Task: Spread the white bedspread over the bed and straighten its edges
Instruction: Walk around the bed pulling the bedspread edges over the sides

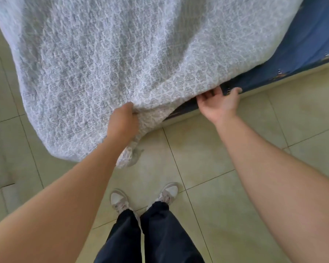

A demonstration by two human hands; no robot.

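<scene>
since the white bedspread (103, 63) is soft, limp and light, it is best taken at the hem, where the left hand (122, 122) clenches a bunched corner. the right hand (219, 103) curls at the hem beside the bare blue bed (292, 59); its grip i cannot tell. draped over the bed, the spread seems to run lengthwise away from the person.

Bright, soft, even daylight, source out of view. Faint shadow on floor (207, 158) under the hanging bedspread (103, 54) corner. Weave smeared by blur toward top left. Wide-angle bending at frame edges, overall slightly soft.
</scene>
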